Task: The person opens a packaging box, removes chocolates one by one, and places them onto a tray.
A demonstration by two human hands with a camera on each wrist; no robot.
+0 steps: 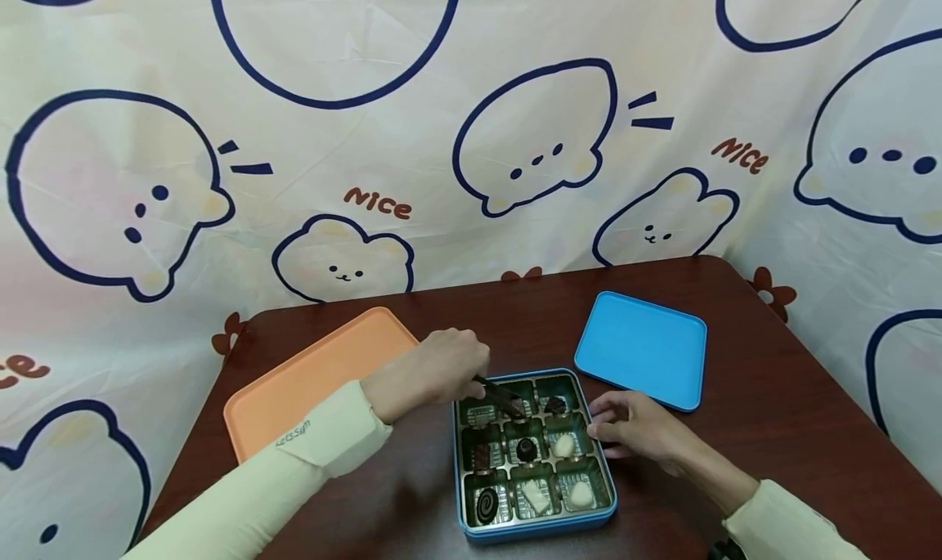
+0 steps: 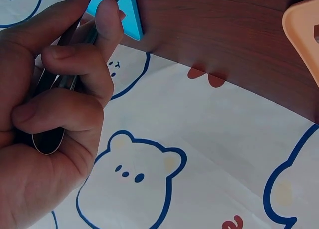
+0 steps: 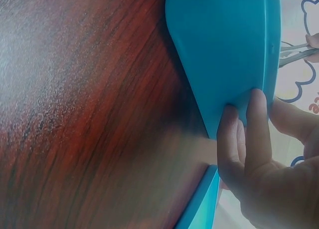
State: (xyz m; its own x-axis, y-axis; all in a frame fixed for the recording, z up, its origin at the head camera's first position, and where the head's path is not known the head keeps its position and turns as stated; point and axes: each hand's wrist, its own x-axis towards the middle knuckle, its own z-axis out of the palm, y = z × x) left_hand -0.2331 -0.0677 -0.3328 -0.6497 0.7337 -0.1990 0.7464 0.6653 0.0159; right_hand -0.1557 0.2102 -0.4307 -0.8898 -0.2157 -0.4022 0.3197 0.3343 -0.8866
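Note:
My left hand [image 1: 434,368] grips black tweezers [image 1: 491,388] above the far side of a blue tin [image 1: 540,530]. In the left wrist view, the fingers curl round the tweezers [image 2: 48,140], whose rounded end shows near the palm. Their tips reach into the far middle compartment, at a dark brown chocolate-like piece [image 1: 515,408]; whether they pinch it I cannot tell. My right hand [image 1: 639,429] rests against the tin's right side. In the right wrist view, its extended fingers [image 3: 257,124] touch the tin's outer wall [image 3: 224,49], with the thumb near the edge.
Other compartments hold a dark spiral piece [image 1: 486,505], a dark round piece [image 1: 526,450], white pieces [image 1: 580,495] and brown ones [image 1: 482,458]. An orange tray [image 1: 316,380] lies left, a blue tray [image 1: 643,347] right, on the brown table [image 1: 383,495]. A patterned cloth [image 1: 530,20] hangs behind.

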